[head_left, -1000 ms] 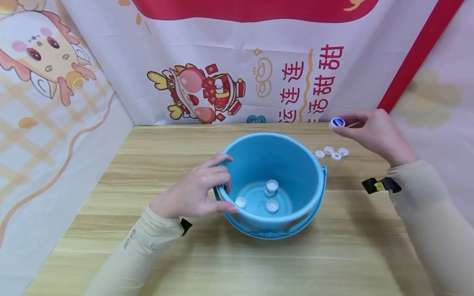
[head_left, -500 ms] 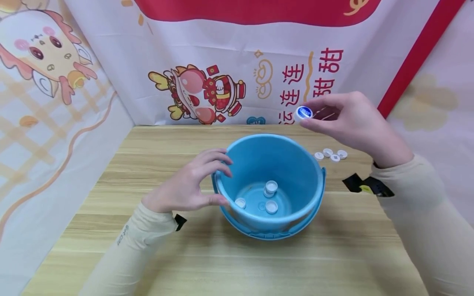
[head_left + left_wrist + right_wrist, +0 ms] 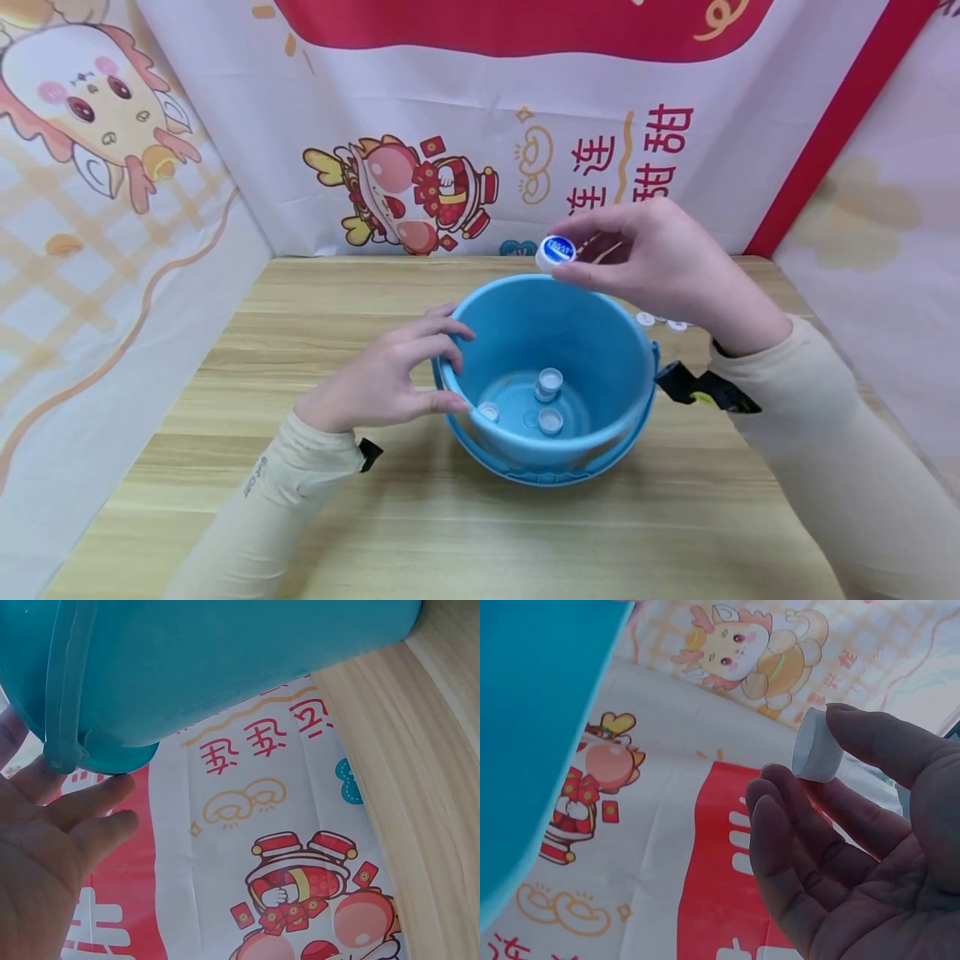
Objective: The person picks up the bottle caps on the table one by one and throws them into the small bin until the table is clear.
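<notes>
My right hand point(image 3: 660, 271) pinches a white bottle cap point(image 3: 557, 252) with a blue printed top between thumb and fingers. It is above the far rim of a light-blue plastic bucket point(image 3: 547, 321). In the right wrist view the cap point(image 3: 817, 746) shows its white ribbed side. My left hand point(image 3: 393, 367) holds the bucket's left rim, fingers bent over the edge and thumb on the near side. The left wrist view shows those fingers point(image 3: 90, 802) by the bucket's rim and handle; the thumb is hidden there. Several white caps point(image 3: 550, 419) lie on the bucket floor.
More white caps point(image 3: 646, 319) lie on the wooden table point(image 3: 480, 542) right of the bucket, partly covered by my right hand. The bucket's handle point(image 3: 547, 477) hangs down at the near side. Printed cloth point(image 3: 420, 83) hangs behind the table and at both sides.
My right hand has carried the cap leftward from beyond the loose caps to over the bucket's far rim. My left hand loosened from the rim, then closed in on it again.
</notes>
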The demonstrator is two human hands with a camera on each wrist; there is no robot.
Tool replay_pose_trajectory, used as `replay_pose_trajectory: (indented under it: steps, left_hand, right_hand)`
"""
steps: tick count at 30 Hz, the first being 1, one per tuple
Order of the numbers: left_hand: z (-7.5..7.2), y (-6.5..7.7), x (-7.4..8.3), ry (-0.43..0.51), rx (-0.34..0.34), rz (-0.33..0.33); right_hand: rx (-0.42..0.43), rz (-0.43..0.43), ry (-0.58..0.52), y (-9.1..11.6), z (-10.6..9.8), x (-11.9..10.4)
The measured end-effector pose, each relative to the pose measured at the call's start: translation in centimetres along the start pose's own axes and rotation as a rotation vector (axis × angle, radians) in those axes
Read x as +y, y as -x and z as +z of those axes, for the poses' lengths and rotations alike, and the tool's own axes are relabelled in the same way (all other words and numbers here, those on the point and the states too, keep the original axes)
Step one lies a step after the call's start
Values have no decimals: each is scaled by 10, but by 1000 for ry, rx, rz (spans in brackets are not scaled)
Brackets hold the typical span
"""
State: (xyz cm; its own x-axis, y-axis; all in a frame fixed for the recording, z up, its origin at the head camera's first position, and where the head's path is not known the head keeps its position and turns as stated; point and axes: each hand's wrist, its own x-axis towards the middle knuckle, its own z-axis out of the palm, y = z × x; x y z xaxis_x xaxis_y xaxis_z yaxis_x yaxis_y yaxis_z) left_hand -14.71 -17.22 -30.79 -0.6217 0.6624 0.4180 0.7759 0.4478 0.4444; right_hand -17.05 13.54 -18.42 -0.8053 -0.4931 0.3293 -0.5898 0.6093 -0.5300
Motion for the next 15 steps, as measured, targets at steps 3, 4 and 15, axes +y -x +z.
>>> replay_pose_trajectory:
  steps: [3, 4, 15]
  left_hand:
    - [1, 0, -1, 12, -8, -10]
    - [1, 0, -1, 17, -11, -15]
    - [2, -1, -1, 40, -21, -44]
  right_hand:
    - [-20, -26, -17, 1, 6, -2]
    - [-25, -31, -22, 2, 7, -2]
    - [-67, -23, -20, 3, 19, -5]
